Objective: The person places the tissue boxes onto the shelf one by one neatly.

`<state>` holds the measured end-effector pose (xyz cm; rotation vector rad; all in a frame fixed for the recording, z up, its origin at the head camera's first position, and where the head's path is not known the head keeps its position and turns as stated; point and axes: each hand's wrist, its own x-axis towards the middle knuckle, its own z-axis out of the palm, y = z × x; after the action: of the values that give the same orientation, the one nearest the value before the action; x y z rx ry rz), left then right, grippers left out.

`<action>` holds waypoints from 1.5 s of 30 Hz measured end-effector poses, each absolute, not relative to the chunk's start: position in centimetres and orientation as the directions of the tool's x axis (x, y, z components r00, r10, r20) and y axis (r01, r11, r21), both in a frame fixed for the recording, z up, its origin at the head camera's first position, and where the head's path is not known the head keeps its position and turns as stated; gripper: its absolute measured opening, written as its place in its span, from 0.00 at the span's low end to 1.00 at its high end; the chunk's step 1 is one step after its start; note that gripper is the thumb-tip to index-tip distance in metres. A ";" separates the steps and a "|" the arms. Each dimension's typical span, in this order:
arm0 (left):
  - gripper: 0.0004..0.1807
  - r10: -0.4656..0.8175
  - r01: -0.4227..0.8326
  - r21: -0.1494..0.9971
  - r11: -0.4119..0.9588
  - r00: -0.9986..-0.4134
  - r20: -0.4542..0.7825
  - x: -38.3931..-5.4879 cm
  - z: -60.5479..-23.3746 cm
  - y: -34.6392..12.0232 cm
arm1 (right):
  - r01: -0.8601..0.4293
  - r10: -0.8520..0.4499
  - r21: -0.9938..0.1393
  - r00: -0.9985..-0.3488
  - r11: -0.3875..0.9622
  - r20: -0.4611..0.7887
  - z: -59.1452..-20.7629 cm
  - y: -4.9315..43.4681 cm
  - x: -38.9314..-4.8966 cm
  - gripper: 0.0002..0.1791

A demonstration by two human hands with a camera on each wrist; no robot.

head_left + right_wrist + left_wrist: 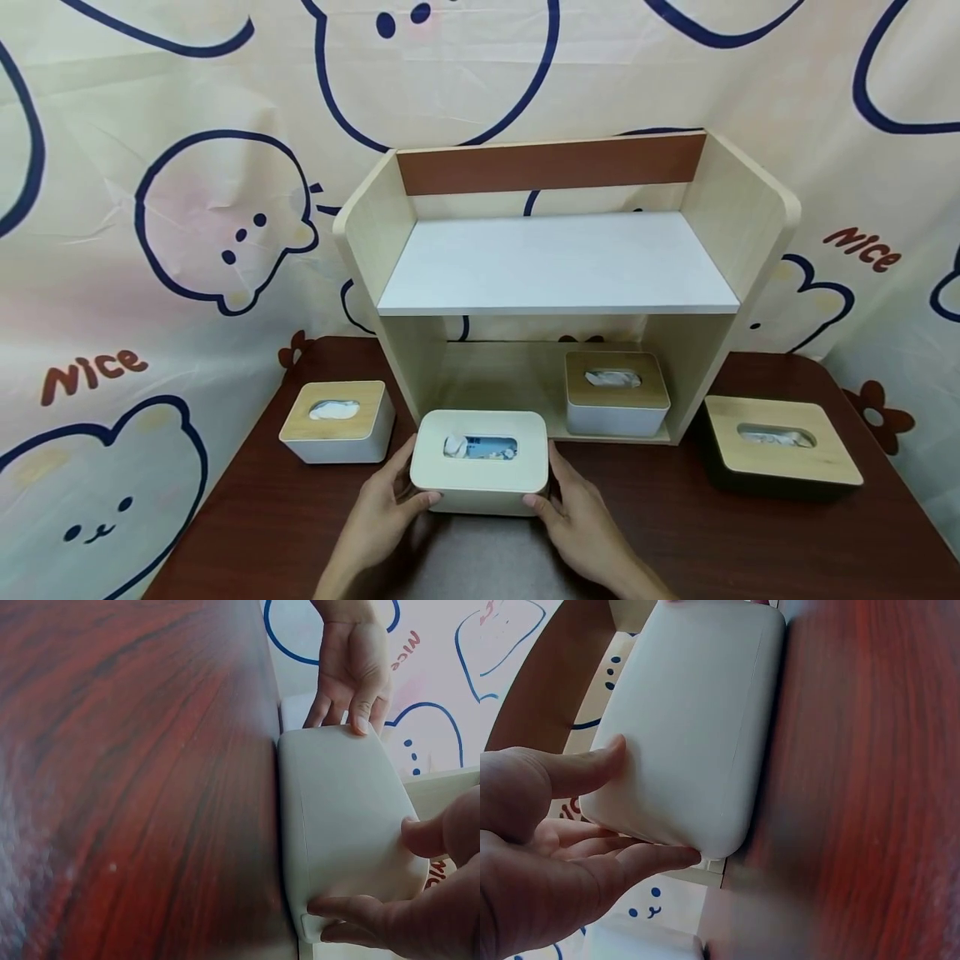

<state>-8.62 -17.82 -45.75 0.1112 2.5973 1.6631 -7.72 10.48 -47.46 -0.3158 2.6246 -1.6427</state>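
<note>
A cream tissue box (480, 483) with rounded corners is at the front of the shelf unit, a blue packet and some white tissue showing through its slot. My left hand (377, 517) grips its left end, thumb on the front face and fingers along the side. At the opposite end my right hand (581, 521) holds it the same way. In the left wrist view the left thumb presses the box's smooth front (686, 727), close over the table. The right wrist view has both hands on the box (349, 817) at its two ends.
A two-tier shelf unit (558, 265) stands behind, a wood-lidded white tissue box (618, 417) on its lower level at the right. Another wood-lidded white tissue box (337, 429) sits left on the dark table (712, 550). To the right lies a black tissue box with a light wooden lid (795, 458).
</note>
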 end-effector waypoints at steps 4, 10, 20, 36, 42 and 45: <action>0.48 0.078 0.026 0.909 0.415 -0.997 -0.007 -8.6 -45.6 -17.7 | -0.162 -0.180 -0.894 -0.979 0.417 0.094 -47.3 10.5 -7.6 0.47; 0.47 0.053 0.025 0.930 0.367 -0.999 0.006 -8.7 -45.6 -17.3 | -0.199 -0.161 -0.883 -0.977 0.424 0.143 -47.0 10.6 -7.6 0.45; 0.45 -0.005 0.069 0.947 0.313 -0.997 0.074 -9.4 -45.5 -16.4 | -0.254 -0.132 -0.855 -0.967 0.453 0.217 -46.7 10.8 -8.6 0.43; 0.44 -0.110 0.106 0.960 0.260 -0.984 0.138 -11.4 -45.5 -15.0 | -0.190 -0.081 -0.868 -0.982 0.458 0.172 -45.2 11.0 -11.0 0.41; 0.44 -0.097 0.119 0.969 0.217 -0.985 0.143 -12.4 -45.1 -14.7 | -0.176 -0.063 -0.862 -0.984 0.475 0.166 -45.0 11.0 -11.9 0.40; 0.43 -0.096 0.128 0.971 0.205 -0.984 0.150 -12.7 -45.1 -14.5 | -0.193 -0.063 -0.855 -0.981 0.482 0.185 -45.1 11.0 -12.4 0.40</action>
<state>-12.70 -14.52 -45.08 0.0339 2.5692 2.1012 -12.38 11.01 -45.10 -0.2440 2.8126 -1.6502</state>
